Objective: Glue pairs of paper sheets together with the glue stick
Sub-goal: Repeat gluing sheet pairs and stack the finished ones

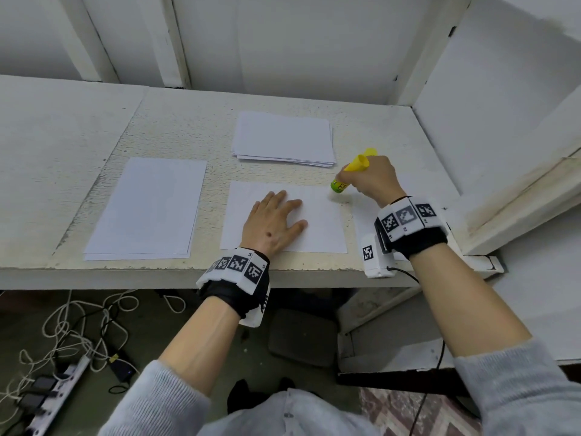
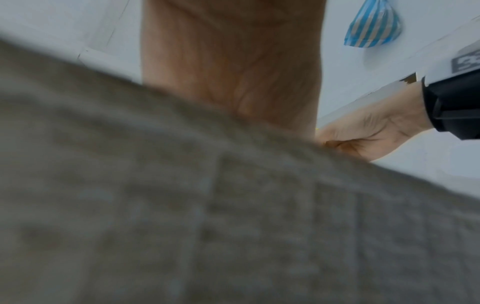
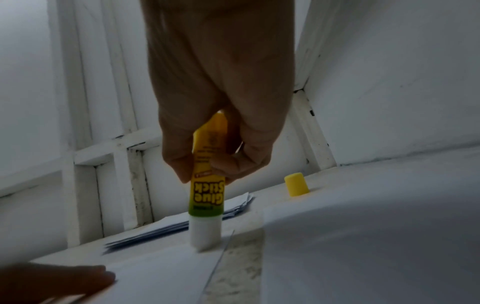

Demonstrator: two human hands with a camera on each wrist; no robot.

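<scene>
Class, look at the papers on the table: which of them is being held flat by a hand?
The middle sheet, nearest the table's front edge: the left hand lies spread on it. The stack behind and the sheets at left are untouched.

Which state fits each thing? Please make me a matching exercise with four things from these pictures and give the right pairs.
Things:
1. glue stick
2. yellow cap
3. left hand
4. stack of sheets

States:
A. lies flat on the middle sheet
B. stands alone on the table
C. held by the right hand, tip down on paper
D. lies at the back of the table, untouched

Pairs: 1-C, 2-B, 3-A, 4-D
</scene>
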